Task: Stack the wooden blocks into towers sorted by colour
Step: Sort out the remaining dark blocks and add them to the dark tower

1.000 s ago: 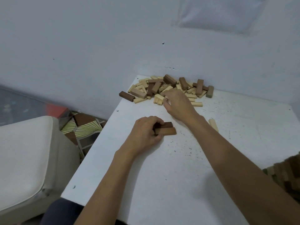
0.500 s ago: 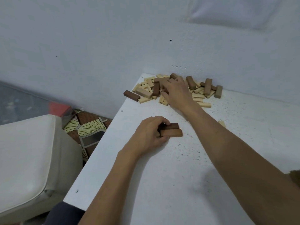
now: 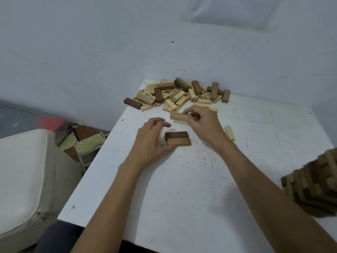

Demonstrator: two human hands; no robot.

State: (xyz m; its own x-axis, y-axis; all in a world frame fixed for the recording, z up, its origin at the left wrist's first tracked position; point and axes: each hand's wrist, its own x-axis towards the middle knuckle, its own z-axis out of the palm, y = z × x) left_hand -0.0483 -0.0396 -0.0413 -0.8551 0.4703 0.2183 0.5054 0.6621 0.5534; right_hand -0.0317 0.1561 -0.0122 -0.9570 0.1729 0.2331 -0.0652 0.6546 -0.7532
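I see white table [image 3: 182, 194], brown pair [image 3: 177, 138] flat on it; blurred block stack [image 3: 313, 185] well right of pair; mixed block pile [image 3: 179, 94] behind pair; left hand [image 3: 152, 141] just left of pair, fingers loosely arched, gripping nothing, thumb at its near corner; right hand [image 3: 203, 124] behind-right of pair, pinching tan block [image 3: 177, 116] by one end; pale block [image 3: 229, 132] right of pair.

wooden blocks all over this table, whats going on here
A person is sorting wooden blocks by colour. Their right hand pinches a tan block just in front of the loose pile at the far edge of the table. Their left hand rests at the left end of two brown blocks lying side by side, likely a tower's base. A blurred stack stands at the right edge.
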